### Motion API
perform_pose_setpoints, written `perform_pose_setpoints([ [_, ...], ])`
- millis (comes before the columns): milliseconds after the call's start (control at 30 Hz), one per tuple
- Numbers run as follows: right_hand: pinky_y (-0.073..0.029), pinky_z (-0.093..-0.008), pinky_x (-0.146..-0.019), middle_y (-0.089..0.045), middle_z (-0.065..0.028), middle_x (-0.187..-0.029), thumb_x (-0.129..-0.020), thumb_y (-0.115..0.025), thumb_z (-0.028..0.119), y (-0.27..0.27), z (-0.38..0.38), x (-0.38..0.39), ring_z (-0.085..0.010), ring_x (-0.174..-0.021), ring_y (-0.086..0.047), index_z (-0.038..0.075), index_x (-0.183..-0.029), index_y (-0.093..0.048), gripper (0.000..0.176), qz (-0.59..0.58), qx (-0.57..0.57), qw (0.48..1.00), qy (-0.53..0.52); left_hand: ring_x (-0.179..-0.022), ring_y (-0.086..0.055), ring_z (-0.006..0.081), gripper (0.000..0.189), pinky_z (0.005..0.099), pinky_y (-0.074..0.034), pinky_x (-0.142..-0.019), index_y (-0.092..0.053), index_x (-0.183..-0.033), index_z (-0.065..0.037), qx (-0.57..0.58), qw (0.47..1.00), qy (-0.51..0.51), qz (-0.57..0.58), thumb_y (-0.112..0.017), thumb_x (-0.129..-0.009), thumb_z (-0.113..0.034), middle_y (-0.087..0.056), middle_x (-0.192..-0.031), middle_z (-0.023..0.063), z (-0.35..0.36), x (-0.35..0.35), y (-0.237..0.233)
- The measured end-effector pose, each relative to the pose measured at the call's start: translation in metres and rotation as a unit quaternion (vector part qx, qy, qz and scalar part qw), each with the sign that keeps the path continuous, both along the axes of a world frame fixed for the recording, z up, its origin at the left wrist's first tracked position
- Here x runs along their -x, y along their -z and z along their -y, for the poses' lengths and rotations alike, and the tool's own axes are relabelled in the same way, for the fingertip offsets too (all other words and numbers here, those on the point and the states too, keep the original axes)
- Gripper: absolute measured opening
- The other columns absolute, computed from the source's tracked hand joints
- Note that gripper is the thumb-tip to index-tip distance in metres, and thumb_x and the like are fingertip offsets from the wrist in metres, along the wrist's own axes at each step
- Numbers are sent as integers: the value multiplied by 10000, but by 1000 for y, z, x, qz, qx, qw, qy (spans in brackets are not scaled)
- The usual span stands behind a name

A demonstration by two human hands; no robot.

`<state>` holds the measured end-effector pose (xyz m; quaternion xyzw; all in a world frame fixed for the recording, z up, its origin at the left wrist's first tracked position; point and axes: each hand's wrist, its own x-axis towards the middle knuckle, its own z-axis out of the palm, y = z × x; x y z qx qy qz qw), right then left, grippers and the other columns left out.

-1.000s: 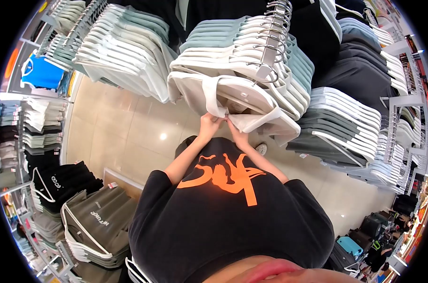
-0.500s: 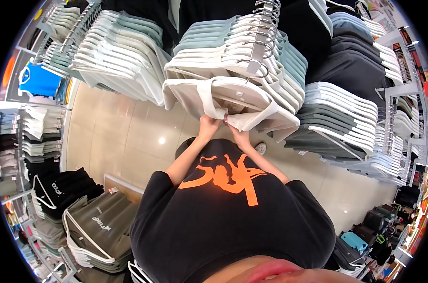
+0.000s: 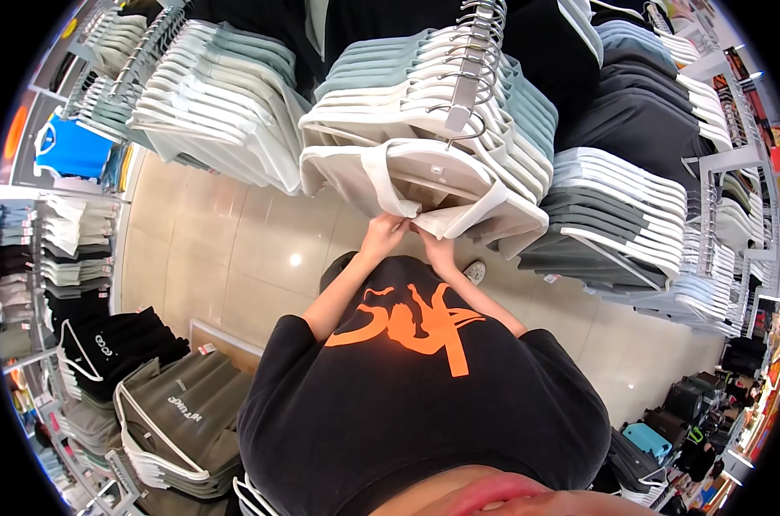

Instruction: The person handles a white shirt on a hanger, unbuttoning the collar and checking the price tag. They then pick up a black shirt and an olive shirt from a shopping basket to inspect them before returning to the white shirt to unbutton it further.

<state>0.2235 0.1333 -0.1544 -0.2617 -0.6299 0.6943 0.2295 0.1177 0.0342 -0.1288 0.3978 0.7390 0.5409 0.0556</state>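
A cream collared shirt point(image 3: 347, 168) hangs on a white hanger point(image 3: 458, 163) at the front of a full rail. Both sides of its collar hang open around the neckline. My left hand point(image 3: 385, 234) is closed on the left edge of the shirt's front, just under the collar. Close beside it, my right hand point(image 3: 436, 245) is closed on the right front edge, below the right collar point point(image 3: 463, 217). The two hands nearly meet at the middle of the opening. My fingertips are partly hidden by the fabric, so any button between them cannot be made out.
Behind the shirt, more cream and pale green shirts point(image 3: 373, 64) hang on a metal rail point(image 3: 469, 86). White shirts point(image 3: 209, 112) hang to the left, dark grey ones point(image 3: 592, 219) to the right. Olive garments point(image 3: 183, 404) are at the lower left. Tiled floor point(image 3: 226, 241) lies below.
My left hand has shifted slightly right and down with the shirt's edge. My right hand stays almost in place.
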Motion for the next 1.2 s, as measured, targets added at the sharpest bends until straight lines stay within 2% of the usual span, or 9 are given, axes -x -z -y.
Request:
perform_pose_setpoints([
  [100, -479, -293, -703, -609, -99, -888, -827, -584, 72, -1, 1, 1, -182, -793, -602, -49, -942, -562, 169, 4, -34, 999, 20, -757, -621, 293, 170, 334, -489, -656, -649, -914, -44, 26, 1000, 2, -6, -629, -745, -60, -637, -847, 149, 3, -1, -8],
  [233, -464, -275, -656, -606, -74, -846, -815, -604, 90, -7, 2, 3, -151, -735, -583, -37, -914, -566, 166, 22, -69, 997, 33, -751, -597, 339, 230, 374, -484, -645, -562, -963, -44, 52, 998, 24, -27, -621, -743, -72, -604, -855, 166, 3, 0, -12],
  [400, -467, -264, -627, -601, -63, -834, -808, -612, 99, -7, 0, 9, -131, -726, -577, -31, -900, -569, 166, 23, -37, 999, 28, -815, -583, 344, 288, 380, -480, -672, -500, -998, -41, 42, 997, 49, -52, -602, -730, -59, -598, -907, 152, 1, -6, -36],
  [533, -477, -263, -587, -600, -60, -834, -802, -615, 102, -27, 2, 12, -124, -704, -575, -26, -898, -574, 165, 38, 19, 998, 40, -831, -583, 335, 279, 380, -477, -697, -506, -987, -33, 69, 997, 35, -30, -605, -729, -69, -602, -900, 149, -1, -5, -28],
  [667, -473, -245, -558, -595, -53, -804, -803, -615, 125, -15, -1, 15, -108, -648, -561, -10, -888, -579, 164, 67, 18, 997, 39, -830, -585, 331, 283, 378, -478, -704, -508, -991, -35, 64, 997, 31, -30, -613, -733, -85, -602, -902, 153, -1, -5, -24],
  [833, -458, -227, -542, -588, -40, -755, -809, -612, 154, -55, 8, 13, -91, -598, -537, 5, -864, -585, 162, 111, 99, 987, 56, -840, -589, 332, 282, 372, -480, -711, -510, -990, -35, 56, 997, 47, -5, -618, -735, -89, -601, -903, 164, -1, -6, -24],
  [1000, -456, -224, -544, -591, -30, -754, -806, -614, 150, -57, 8, 12, -87, -596, -536, 8, -860, -594, 154, 100, 109, 988, 47, -840, -597, 327, 277, 371, -483, -707, -506, -990, -33, 69, 997, 36, -1, -610, -736, -71, -607, -896, 165, -1, -9, -29],
  [1200, -442, -231, -533, -597, -37, -768, -800, -624, 138, -54, 11, 7, -91, -583, -532, 2, -852, -590, 150, 75, 68, 993, 52, -809, -614, 318, 290, 375, -488, -696, -492, -989, -29, 26, 999, 48, 2, -610, -725, -38, -623, -854, 151, 0, -6, -22],
])
